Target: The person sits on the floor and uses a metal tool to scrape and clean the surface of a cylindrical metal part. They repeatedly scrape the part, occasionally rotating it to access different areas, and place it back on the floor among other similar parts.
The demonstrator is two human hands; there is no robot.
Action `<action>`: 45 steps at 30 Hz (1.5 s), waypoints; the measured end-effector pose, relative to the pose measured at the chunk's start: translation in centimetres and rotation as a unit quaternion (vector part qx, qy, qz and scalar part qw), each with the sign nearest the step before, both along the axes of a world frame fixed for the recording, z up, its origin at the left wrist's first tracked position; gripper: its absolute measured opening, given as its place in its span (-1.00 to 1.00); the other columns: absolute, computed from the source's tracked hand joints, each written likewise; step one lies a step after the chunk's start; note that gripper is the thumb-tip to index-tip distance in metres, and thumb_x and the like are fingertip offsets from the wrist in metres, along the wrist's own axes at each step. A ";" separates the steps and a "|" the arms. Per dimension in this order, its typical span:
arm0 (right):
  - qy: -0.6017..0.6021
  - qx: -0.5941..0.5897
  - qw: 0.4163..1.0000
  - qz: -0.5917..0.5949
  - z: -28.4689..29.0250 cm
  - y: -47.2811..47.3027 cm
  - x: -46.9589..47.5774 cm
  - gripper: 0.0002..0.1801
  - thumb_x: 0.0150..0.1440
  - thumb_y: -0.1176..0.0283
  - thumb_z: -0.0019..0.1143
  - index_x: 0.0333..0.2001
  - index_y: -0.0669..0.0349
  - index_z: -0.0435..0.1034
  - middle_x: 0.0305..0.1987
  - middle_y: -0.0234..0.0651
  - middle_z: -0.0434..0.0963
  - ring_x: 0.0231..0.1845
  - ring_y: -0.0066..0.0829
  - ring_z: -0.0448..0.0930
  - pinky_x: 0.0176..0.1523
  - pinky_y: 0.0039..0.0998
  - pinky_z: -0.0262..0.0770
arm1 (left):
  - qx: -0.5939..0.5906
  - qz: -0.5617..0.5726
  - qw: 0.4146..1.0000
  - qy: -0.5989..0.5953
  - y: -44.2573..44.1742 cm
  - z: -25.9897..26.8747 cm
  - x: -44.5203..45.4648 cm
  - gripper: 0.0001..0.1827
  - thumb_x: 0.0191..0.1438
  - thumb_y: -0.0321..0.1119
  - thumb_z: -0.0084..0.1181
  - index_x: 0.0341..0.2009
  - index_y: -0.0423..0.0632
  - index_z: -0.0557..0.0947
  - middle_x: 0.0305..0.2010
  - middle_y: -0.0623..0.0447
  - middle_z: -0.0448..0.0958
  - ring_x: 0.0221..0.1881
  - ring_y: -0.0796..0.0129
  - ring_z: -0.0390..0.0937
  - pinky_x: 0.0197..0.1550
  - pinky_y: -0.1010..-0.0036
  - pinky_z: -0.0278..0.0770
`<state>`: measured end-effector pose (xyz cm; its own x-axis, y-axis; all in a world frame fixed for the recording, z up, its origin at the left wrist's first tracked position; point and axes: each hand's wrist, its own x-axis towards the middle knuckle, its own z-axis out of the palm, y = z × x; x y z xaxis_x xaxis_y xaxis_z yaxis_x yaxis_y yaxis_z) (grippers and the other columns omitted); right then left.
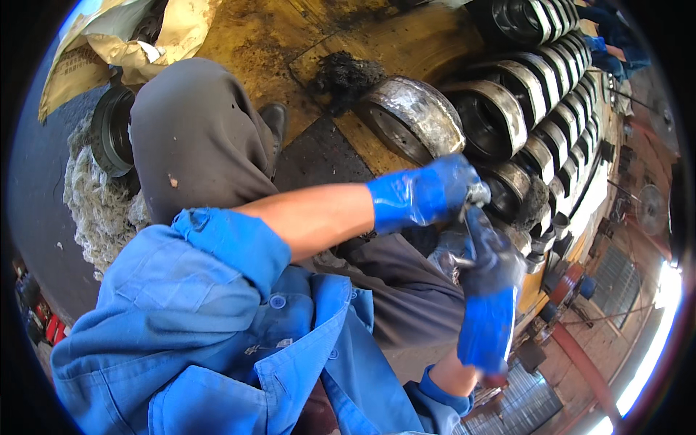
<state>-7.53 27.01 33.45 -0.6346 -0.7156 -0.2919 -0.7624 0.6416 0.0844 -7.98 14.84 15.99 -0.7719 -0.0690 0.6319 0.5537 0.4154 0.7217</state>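
Observation:
My left hand (435,190), in a blue rubber glove with grime on the fingers, is closed around a small grey object (478,193) that is too blurred to name. My right hand (489,261), in a matching glove, reaches up so its fingers meet the left hand's fingertips. A shiny metal-looking piece (462,262) shows beside the right palm; whether the hand grips it is unclear. Just beyond the hands lie a large, worn steel drum-like ring (418,117) and a smaller steel ring (503,187). My bent right leg (402,283) is below the hands.
Rows of steel rings (544,114) stand on the yellow, grimy floor (255,49). A blackened fibre wad (348,76) lies near the large ring. White cotton waste (100,206), another ring (111,130) and a torn paper sack (81,70) are left. Another person (614,43) is farther off.

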 end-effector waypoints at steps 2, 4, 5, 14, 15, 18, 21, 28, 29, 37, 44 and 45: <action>0.004 0.017 1.000 -0.018 -0.7 -0.3 -0.6 -0.31 0.01 0.14 0.39 0.26 -0.14 0.39 -0.01 -0.12 0.63 -0.09 -0.05 0.67 -0.10 -0.12 0.63 | 0.001 -0.048 0.998 -0.033 -0.9 0.0 -1.0 -0.78 -0.10 -0.16 0.29 -0.31 0.14 0.62 -0.46 0.04 0.59 -0.35 0.01 0.58 -0.30 0.09 0.49; -0.007 0.017 1.000 -0.013 -0.8 -0.5 -0.7 -0.31 0.01 0.14 0.39 0.25 -0.14 0.40 -0.01 -0.12 0.63 -0.09 -0.05 0.67 -0.09 -0.12 0.63 | 0.052 0.001 0.998 -0.017 -1.0 0.0 -0.8 -0.76 -0.10 -0.18 0.31 -0.29 0.12 0.62 -0.45 0.00 0.59 -0.36 -0.01 0.58 -0.31 0.11 0.50; -0.010 0.011 1.000 -0.009 -0.5 -0.5 -0.6 -0.31 0.01 0.15 0.40 0.25 -0.13 0.40 -0.01 -0.12 0.63 -0.09 -0.05 0.67 -0.09 -0.12 0.63 | 0.053 0.005 0.998 -0.017 -0.8 0.0 -0.2 -0.76 -0.10 -0.18 0.31 -0.29 0.12 0.62 -0.45 0.00 0.59 -0.36 -0.01 0.58 -0.31 0.11 0.50; -0.006 0.001 1.000 -0.002 0.9 0.0 0.2 -0.31 -0.02 0.17 0.41 0.23 -0.12 0.41 -0.02 -0.11 0.63 -0.10 -0.05 0.67 -0.09 -0.12 0.63 | 0.115 -0.030 0.992 0.036 -0.7 -1.2 -0.6 -0.74 -0.01 -0.24 0.25 -0.18 0.03 0.66 -0.27 0.05 0.66 -0.27 -0.01 0.62 -0.17 0.21 0.57; 0.001 0.000 1.000 0.003 1.5 0.5 0.7 -0.31 -0.03 0.18 0.41 0.23 -0.12 0.42 -0.02 -0.11 0.63 -0.10 -0.05 0.67 -0.09 -0.12 0.63 | 0.118 -0.014 0.992 0.050 0.0 -0.9 -0.6 -0.75 -0.02 -0.25 0.25 -0.19 0.03 0.66 -0.29 0.06 0.65 -0.28 -0.02 0.61 -0.16 0.20 0.56; 0.035 0.015 0.999 -0.008 0.9 -0.1 1.6 -0.31 -0.04 0.18 0.42 0.22 -0.11 0.42 -0.02 -0.11 0.63 -0.10 -0.05 0.67 -0.09 -0.12 0.63 | 0.023 -0.062 0.998 0.001 -1.5 1.1 -0.4 -0.83 -0.06 -0.26 0.27 -0.31 0.09 0.68 -0.40 -0.01 0.62 -0.32 0.01 0.61 -0.26 0.19 0.56; 0.013 0.029 0.999 -0.012 -1.6 -2.2 0.9 -0.31 -0.05 0.19 0.42 0.22 -0.11 0.43 -0.03 -0.11 0.63 -0.10 -0.05 0.67 -0.08 -0.12 0.63 | -0.068 -0.063 0.995 -0.031 -4.9 -1.8 -2.3 -0.81 -0.07 -0.27 0.27 -0.31 0.05 0.66 -0.39 -0.03 0.61 -0.33 0.00 0.59 -0.27 0.16 0.54; 0.022 0.022 1.000 -0.002 0.7 -0.9 2.2 -0.32 -0.07 0.21 0.43 0.20 -0.10 0.44 -0.03 -0.11 0.63 -0.10 -0.05 0.67 -0.08 -0.12 0.63 | 0.080 -0.098 0.991 0.035 -2.0 -1.5 -1.0 -0.84 -0.06 -0.28 0.24 -0.31 0.12 0.68 -0.49 -0.02 0.57 -0.42 0.02 0.57 -0.36 0.16 0.51; 0.023 0.035 0.999 -0.022 0.4 -1.5 1.9 -0.32 -0.07 0.22 0.43 0.20 -0.10 0.44 -0.03 -0.11 0.63 -0.10 -0.05 0.67 -0.08 -0.12 0.63 | 0.027 -0.015 0.996 0.085 -2.7 -2.1 -2.5 -0.84 -0.03 -0.25 0.24 -0.29 0.13 0.67 -0.46 -0.01 0.58 -0.40 0.01 0.57 -0.34 0.16 0.53; -0.001 0.003 1.000 -0.006 1.0 0.3 1.1 -0.32 -0.10 0.24 0.45 0.18 -0.08 0.46 -0.04 -0.10 0.63 -0.10 -0.05 0.67 -0.07 -0.13 0.63 | 0.115 -0.095 0.988 0.032 -1.1 -0.9 -0.5 -0.75 -0.17 -0.34 0.33 -0.30 0.09 0.65 -0.44 -0.01 0.60 -0.38 -0.02 0.59 -0.37 0.16 0.51; -0.009 -0.003 1.000 0.016 1.2 0.0 0.2 -0.32 -0.12 0.26 0.46 0.16 -0.07 0.47 -0.05 -0.10 0.63 -0.11 -0.05 0.67 -0.07 -0.13 0.63 | 0.048 -0.045 0.998 0.014 -1.2 0.4 -0.8 -0.75 -0.15 -0.29 0.33 -0.30 0.10 0.63 -0.45 0.03 0.58 -0.35 0.01 0.59 -0.31 0.17 0.50; -0.005 0.002 1.000 0.020 1.1 0.0 0.5 -0.32 -0.12 0.26 0.46 0.16 -0.07 0.47 -0.05 -0.10 0.63 -0.11 -0.05 0.67 -0.07 -0.13 0.63 | 0.007 -0.045 0.999 -0.011 -1.2 0.9 -0.6 -0.79 -0.13 -0.26 0.31 -0.35 0.06 0.60 -0.47 0.00 0.56 -0.38 -0.02 0.58 -0.34 0.15 0.48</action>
